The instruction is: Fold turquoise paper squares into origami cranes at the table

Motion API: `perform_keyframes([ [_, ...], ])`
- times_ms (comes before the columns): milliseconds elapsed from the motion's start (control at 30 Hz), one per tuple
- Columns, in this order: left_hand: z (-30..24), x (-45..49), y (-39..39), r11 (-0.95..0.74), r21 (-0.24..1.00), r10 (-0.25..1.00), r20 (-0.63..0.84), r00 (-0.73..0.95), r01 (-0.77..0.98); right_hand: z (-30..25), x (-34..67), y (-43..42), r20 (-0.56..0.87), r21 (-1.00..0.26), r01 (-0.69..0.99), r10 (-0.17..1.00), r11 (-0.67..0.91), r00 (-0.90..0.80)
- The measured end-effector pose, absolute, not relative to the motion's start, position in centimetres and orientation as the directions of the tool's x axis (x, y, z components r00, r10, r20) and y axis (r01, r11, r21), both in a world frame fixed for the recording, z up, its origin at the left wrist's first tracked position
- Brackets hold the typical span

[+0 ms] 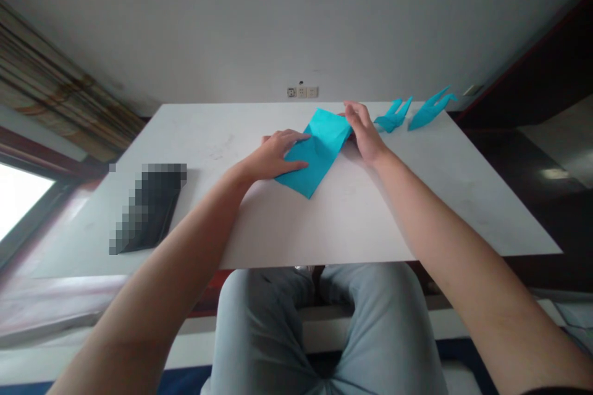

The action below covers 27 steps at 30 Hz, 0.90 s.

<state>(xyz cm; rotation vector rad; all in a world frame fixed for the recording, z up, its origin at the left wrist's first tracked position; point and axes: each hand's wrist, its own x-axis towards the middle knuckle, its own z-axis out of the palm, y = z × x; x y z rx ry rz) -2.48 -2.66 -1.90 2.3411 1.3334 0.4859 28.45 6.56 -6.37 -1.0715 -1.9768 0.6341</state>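
A folded sheet of turquoise paper (319, 148) lies on the white table (324, 222), near its middle. My left hand (275, 157) rests flat on the sheet's left part, fingers stretched out and pressing it down. My right hand (364, 129) is at the sheet's far right edge, fingers curled and pinching the lifted paper there.
Two finished turquoise paper figures (393, 116) (430, 110) stand at the table's far right. A dark flat object (151, 207), pixelated, lies at the left. A wall with sockets (302, 92) rises behind the table. My knees (324, 321) show below the front edge.
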Motion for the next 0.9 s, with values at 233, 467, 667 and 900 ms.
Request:
perform_keyframes([
  [233, -2.6, -2.9, -1.9, -0.39, 0.621, 0.914, 0.169, 0.37, 0.68, -5.6, 28.5, 5.7, 0.238, -0.923, 0.238, 0.934, 0.303, -0.267],
  [467, -3.3, -3.2, -1.1, -0.282, 0.859, 0.952, 0.194, 0.238, 0.427, -4.4, 27.4, 4.1, 0.135, -0.982, 0.065, 0.902, 0.177, -0.411],
  [667, -2.4, -3.0, -1.5, -0.273, 0.821, 0.956, 0.176, 0.233, 0.502, -3.6, 28.0, 4.4, 0.162, -0.891, 0.323, 0.888, 0.319, -0.431],
  [900, -3.0, -3.0, -1.2, -0.271, 0.737, 0.962, 0.191, 0.194, 0.619, -4.6, 28.4, 4.8, 0.205, -0.88, 0.321, 0.89, 0.35, -0.408],
])
